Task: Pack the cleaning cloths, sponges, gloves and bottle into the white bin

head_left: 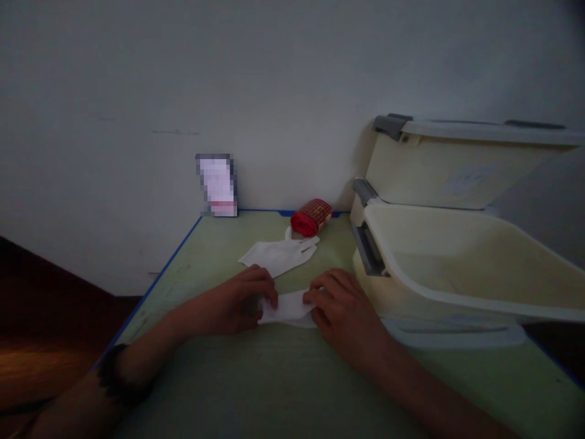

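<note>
On the green table point(217, 250), our left hand point(249, 300) pinches the white cloth point(289, 308) at nine o'clock, our right hand point(339, 305) at three, probably keeping it flat; a white glove point(276, 256) lies at twelve.

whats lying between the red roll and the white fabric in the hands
In the head view, a white glove lies on the green table between the red roll and the white fabric.

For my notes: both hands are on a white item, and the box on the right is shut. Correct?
Not quite: the head view shows the box on the right open, its lid raised. The left hand and right hand are indeed on a white item.
</note>
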Demonstrator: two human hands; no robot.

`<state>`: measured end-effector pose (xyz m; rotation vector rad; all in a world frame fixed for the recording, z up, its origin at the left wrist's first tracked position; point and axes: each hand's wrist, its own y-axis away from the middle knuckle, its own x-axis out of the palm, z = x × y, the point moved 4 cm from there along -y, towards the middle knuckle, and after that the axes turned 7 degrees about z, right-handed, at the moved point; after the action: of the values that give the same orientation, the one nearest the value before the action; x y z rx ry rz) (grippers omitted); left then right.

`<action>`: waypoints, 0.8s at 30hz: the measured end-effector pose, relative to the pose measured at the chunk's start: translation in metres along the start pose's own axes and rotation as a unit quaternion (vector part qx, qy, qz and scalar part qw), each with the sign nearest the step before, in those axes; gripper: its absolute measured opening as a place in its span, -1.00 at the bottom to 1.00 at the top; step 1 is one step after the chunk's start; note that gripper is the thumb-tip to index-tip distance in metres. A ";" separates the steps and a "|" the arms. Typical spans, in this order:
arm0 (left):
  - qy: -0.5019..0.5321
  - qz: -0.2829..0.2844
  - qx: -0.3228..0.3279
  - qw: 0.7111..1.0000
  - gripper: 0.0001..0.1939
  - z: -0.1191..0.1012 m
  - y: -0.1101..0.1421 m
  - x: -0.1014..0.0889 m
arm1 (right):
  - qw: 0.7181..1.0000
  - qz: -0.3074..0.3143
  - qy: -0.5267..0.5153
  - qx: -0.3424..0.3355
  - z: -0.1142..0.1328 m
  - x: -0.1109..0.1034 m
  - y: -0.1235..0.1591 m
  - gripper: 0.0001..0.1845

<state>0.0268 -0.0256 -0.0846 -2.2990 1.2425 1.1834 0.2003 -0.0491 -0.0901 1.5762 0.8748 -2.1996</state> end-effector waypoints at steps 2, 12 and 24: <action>0.003 0.007 0.000 1.000 -0.64 -0.004 0.001 0.001 | 1.000 -0.012 0.001 -0.012 0.003 -0.002 0.000 -0.82; -0.003 -0.028 0.006 1.000 -0.70 0.000 0.004 -0.001 | 0.999 -0.019 0.011 -0.050 0.008 -0.001 0.001 -0.83; -0.010 0.020 0.028 0.999 -0.71 -0.008 0.004 -0.001 | 0.996 0.044 0.040 -0.065 0.010 0.003 0.001 -0.84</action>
<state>0.0273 -0.0323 -0.0787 -2.2256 1.3025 1.1666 0.1924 -0.0556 -0.0910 1.6173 0.9327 -1.9888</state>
